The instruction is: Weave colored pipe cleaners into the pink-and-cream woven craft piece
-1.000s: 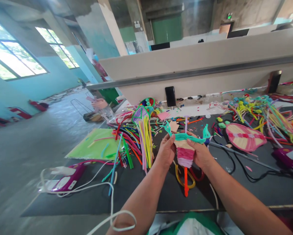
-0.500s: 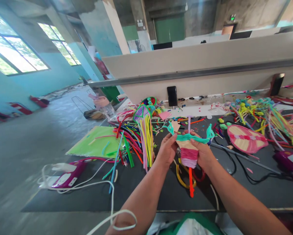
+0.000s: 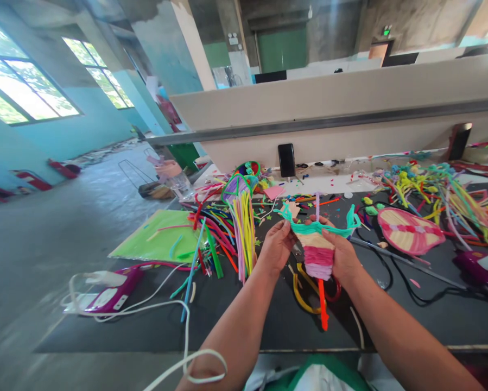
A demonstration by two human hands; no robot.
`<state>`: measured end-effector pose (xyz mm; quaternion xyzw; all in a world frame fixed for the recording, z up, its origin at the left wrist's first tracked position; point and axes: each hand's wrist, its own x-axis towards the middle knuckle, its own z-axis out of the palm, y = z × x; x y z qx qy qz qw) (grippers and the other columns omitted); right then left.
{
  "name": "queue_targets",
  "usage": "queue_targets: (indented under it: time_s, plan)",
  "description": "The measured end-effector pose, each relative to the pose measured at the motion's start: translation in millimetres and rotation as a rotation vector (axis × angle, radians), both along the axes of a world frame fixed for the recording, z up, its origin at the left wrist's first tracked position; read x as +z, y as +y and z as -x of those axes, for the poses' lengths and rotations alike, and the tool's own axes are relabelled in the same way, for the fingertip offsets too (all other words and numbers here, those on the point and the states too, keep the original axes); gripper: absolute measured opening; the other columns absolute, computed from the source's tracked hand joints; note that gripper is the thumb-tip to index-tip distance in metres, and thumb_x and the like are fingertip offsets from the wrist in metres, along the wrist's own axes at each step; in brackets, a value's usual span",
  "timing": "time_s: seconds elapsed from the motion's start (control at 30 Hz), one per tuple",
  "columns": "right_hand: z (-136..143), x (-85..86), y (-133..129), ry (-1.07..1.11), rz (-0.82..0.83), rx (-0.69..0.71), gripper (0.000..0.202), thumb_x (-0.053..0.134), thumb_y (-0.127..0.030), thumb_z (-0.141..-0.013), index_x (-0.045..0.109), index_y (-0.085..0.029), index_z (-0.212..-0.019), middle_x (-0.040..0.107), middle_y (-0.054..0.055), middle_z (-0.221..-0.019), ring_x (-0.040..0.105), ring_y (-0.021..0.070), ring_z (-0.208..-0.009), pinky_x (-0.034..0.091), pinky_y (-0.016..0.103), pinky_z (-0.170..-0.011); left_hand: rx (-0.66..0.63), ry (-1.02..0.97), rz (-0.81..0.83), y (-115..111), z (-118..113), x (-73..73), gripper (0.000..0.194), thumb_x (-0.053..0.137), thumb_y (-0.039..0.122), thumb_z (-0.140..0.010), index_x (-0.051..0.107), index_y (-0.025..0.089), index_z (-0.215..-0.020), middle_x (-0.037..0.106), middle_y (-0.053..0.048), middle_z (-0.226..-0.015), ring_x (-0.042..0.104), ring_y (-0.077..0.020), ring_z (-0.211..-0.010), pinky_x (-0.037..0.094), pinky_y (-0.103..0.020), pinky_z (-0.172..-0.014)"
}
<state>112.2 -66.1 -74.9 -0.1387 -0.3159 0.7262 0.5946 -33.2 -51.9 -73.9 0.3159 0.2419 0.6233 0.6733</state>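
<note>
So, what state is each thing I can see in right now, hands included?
Striped craft piece: gripped from both sides, teal ends sticking out
Left hand: closed on the piece
Right hand: closed on the piece
Phone: propped up, screen dark
Pink oval piece: lying flat
Green sheet: lying flat, strips on top
White cable: loosely looped

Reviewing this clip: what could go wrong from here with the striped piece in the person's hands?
The turquoise strands could slip out of line if the left hand or right hand loosens, since both grip near the top of the striped piece.

The orange strip sticks out below, overlapping the yellow loop in view, and might catch on it.

The white cable loops by the left forearm and could snag it.
</note>
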Motion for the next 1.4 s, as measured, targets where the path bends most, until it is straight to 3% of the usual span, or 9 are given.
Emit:
queue_targets:
  time_s: [0.57,0.8,0.93,1.07,1.2,1.4]
  plan:
    - [-2,-3.0,3,0.050,0.054,-0.010,0.038,0.063,-0.023,-0.076,0.058,-0.023,-0.113,0.071,0.004,-0.099,0.066,0.0241,-0.096,0.051,0.042,-0.087,0.094,-0.049,0.008,-1,4,2.6,0.015,0.073,0.019,-0.070,0.060,0.014,-0.074,0.062,0.001,-0.066,0.058,-0.0084,-0.060,0.046,-0.022,-0.064]
    - [-1,1.7,1,0.023,0.036,-0.039,0.037,0.064,-0.021,-0.076,0.058,-0.023,-0.112,0.071,0.004,-0.099,0.067,0.0231,-0.093,0.050,0.042,-0.088,0.145,-0.002,-0.065,-7,-6,11.0,0.022,0.076,0.021,-0.066,0.058,0.017,-0.078,0.064,0.001,-0.077,0.060,-0.0100,-0.070,0.047,-0.025,-0.074]
    - [0,5.0,-5,-0.053,-0.030,-0.076,0.035,0.065,-0.020,-0.077,0.059,-0.025,-0.110,0.070,0.004,-0.099,0.065,0.0220,-0.096,0.048,0.040,-0.090,0.343,0.184,-0.110,-9,-8,9.9,0.019,0.074,0.023,-0.068,0.057,0.018,-0.072,0.061,0.002,-0.071,0.057,-0.0107,-0.066,0.045,-0.025,-0.071]
    - [1,7.7,-9,-0.203,-0.093,-0.140,0.034,0.069,-0.020,-0.074,0.060,-0.026,-0.106,0.070,0.002,-0.098,0.063,0.0206,-0.098,0.046,0.037,-0.093,0.634,0.578,-0.234,-14,-3,8.3,0.013,0.075,0.020,-0.067,0.062,0.020,-0.064,0.055,0.001,-0.066,0.050,-0.0139,-0.068,0.041,-0.025,-0.071]
    - [-2,10.1,-10,-0.307,-0.145,-0.166,0.031,0.070,-0.021,-0.074,0.062,-0.027,-0.103,0.069,0.000,-0.100,0.060,0.0186,-0.102,0.041,0.034,-0.098,0.628,0.756,-0.417,-17,0,12.5,0.007,0.073,0.017,-0.068,0.070,0.023,-0.071,0.058,-0.003,-0.073,0.051,-0.0180,-0.077,0.040,-0.027,-0.078]
    - [-4,13.3,-11,-0.196,-0.152,-0.059,0.031,0.069,-0.021,-0.074,0.061,-0.026,-0.104,0.066,0.001,-0.106,0.062,0.0193,-0.098,0.046,0.035,-0.092,0.758,0.748,-0.421,-13,6,14.0,0.007,0.073,0.020,-0.070,0.071,0.023,-0.076,0.055,-0.003,-0.080,0.050,-0.0179,-0.081,0.039,-0.027,-0.077]
